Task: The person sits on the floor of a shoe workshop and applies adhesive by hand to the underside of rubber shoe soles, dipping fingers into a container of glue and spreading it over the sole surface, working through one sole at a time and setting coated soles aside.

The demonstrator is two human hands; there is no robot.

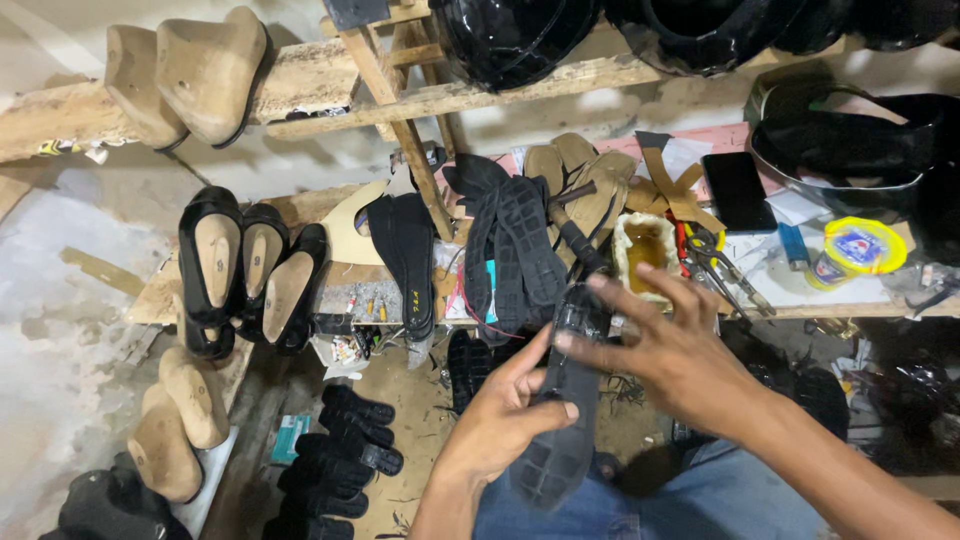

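Over the lap, just below the bench edge: black rubber sole [565, 400] held in both hands, long axis roughly vertical in view, tread side up, heel end low over the blue jeans [700, 500].

Left hand [500, 425]: fingers wrap under the sole's left edge, thumb laid across the tread at mid-length. Clamped on the sole, fingers close together.

Right hand [680, 350]: fingers spread apart, fanned. Thumb tip and one fingertip touch the sole's upper end; the other fingers stand clear above it, extended toward the bench. Loose contact, not a full grip.

Relative to the sole:
- Just above its toe end: pile of black treaded soles [515, 255] on the bench, hammer [575, 215] lying across them.
- Above right: small tub of yellowish glue [645, 250], then pliers [720, 262] with red handles, dark phone [738, 192], yellow-lidded tin [858, 250].
- Above left: pair of flat black insoles [405, 260], further left three black shoes on lasts [250, 275].
- Far upper left: bare wooden lasts [190, 75] on a rough wooden shelf [330, 75].
- Left and lower: more wooden lasts [180, 425] and a stack of black heeled soles [345, 445] on the floor.
- Top: glossy black shoe uppers [510, 35] hanging off the shelf.
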